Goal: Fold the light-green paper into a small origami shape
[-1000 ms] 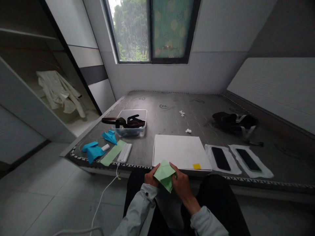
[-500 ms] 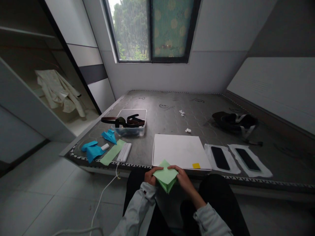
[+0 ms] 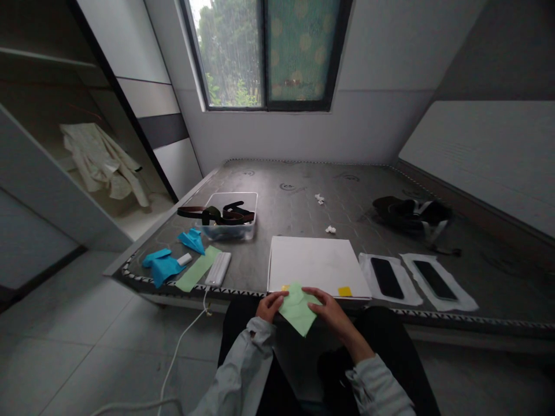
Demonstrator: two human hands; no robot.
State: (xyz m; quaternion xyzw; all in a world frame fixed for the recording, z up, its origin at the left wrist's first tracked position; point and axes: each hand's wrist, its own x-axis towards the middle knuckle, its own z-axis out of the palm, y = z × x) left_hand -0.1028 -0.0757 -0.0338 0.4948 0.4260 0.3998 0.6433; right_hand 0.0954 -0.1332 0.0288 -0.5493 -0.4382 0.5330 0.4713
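A sheet of light green paper, folded into a diamond shape, is held over my lap at the near edge of a white box. My left hand pinches its upper left edge between thumb and fingers. On the other side, my right hand grips the upper right edge, with the index finger along the top. Two small yellow patches lie at the box's near edge; the right yellow patch shows fully, and the paper partly covers the left one.
Left of the box are a white power strip, a green paper strip, folded blue paper and a clear bin holding belts. To the right lie two phones on white wrappings and a dark bag.
The green paper has turned and tilted; its lower open layers no longer show, and its lower tip points further right. The left yellow patch has come into sight.
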